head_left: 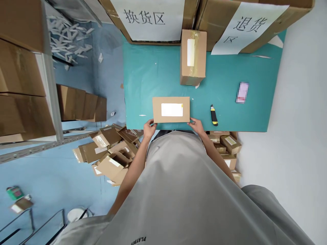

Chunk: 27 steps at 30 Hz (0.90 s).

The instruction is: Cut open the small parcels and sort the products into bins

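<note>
A small brown cardboard box (158, 110) with a white label (171, 110) lies near the front edge of the green-topped table. My left hand (150, 129) grips its near left corner, thumb and fingers closed against the cardboard. At the near right corner, my right hand (196, 126) holds the same box with its fingertips. To the right of the box lies a black and yellow utility knife (214, 115), apart from both hands. Behind it stands a taller taped cardboard box (201, 58) with a white label.
Two large cartons with paper signs, one left (153, 20) and one right (247, 27), line the table's (148, 75) back. A pink blurred object (242, 92) lies at right. Opened boxes (112, 163) heap on the left floor; more boxes (230, 144) sit below right. A shelf (48, 88) stands left.
</note>
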Motion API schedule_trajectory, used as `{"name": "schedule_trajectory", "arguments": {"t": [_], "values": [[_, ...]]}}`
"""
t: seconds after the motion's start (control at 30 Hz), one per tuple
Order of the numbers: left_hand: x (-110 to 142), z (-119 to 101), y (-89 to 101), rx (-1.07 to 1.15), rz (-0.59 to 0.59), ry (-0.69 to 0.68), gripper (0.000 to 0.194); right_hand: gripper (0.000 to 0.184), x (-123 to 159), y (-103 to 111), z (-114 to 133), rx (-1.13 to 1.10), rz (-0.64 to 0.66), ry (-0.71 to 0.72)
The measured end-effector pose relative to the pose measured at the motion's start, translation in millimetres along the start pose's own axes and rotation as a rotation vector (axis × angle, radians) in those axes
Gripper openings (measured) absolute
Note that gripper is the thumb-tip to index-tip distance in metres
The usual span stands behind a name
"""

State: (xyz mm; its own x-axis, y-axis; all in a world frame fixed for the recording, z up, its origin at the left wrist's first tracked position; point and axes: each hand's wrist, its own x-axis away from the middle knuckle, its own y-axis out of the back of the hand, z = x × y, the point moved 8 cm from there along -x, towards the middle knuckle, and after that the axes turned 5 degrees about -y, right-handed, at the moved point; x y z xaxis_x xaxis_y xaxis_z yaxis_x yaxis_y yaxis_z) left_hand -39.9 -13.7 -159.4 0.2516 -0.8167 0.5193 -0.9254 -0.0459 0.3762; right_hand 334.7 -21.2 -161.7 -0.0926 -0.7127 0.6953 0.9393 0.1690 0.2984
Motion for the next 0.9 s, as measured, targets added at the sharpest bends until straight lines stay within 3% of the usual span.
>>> {"name": "schedule_trajectory", "arguments": {"t": [0.13,0.3,0.43,0.73,0.83,0.9], "values": [[5,-19,-4.0,0.062,-0.054,-0.045,0.025,0.06,1,19,27,0.038,-0.117,0.112],[0,-67,16.2,0.108,-0.187,-0.272,0.039,0.062,11,49,78,0.058,-0.257,0.297],[-6,-88,24.2,0.065,-0.204,-0.346,0.048,0.059,16,50,92,0.094,-0.28,0.316],[-19,-41,14.0,0.055,-0.109,-0.221,0.046,0.063,3,47,44,0.097,-0.254,0.228],[-19,-24,9.1,0.007,-0.046,-0.182,0.036,0.051,-1,44,24,0.148,-0.225,0.199],[-18,-11,2.9,-0.031,0.014,-0.127,0.046,0.049,-2,34,11,0.179,-0.161,0.155]]}}
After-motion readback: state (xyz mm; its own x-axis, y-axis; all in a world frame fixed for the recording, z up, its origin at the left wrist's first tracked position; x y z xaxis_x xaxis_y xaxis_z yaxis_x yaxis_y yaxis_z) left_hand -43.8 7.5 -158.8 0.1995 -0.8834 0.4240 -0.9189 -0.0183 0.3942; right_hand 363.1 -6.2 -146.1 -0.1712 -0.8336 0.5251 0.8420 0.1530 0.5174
